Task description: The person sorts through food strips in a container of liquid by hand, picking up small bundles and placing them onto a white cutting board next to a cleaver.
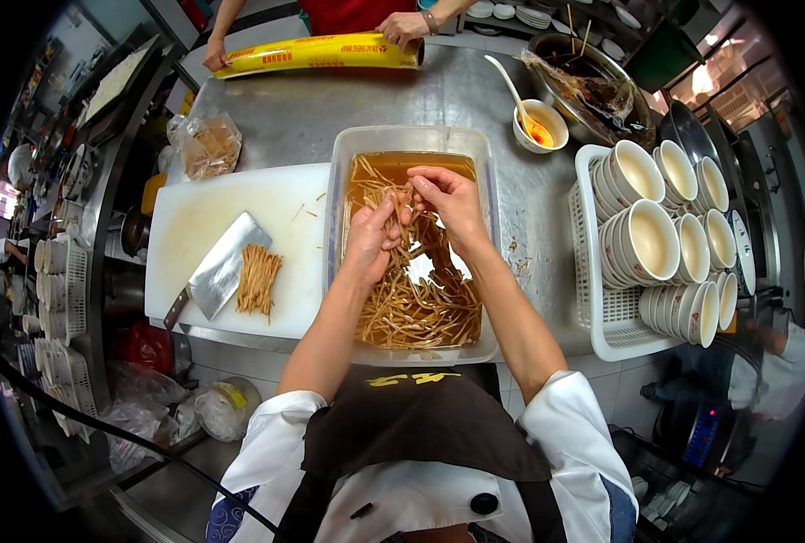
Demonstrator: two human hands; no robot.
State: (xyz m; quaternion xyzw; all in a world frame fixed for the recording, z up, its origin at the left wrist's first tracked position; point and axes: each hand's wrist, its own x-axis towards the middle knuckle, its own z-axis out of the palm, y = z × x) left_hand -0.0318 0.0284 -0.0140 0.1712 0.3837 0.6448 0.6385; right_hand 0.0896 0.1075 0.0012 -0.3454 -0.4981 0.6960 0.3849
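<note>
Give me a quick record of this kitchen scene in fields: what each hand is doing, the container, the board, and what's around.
left hand: left hand pinching thin tan strips above the liquid
right hand: right hand gripping the same bunch of strips
container: clear rectangular plastic tub of brown liquid and strips
board: white cutting board bearing a steel cleaver beside a small cut pile
right side: white plastic rack of stacked white bowls
far edge: another person's hands on a yellow film roll
</note>
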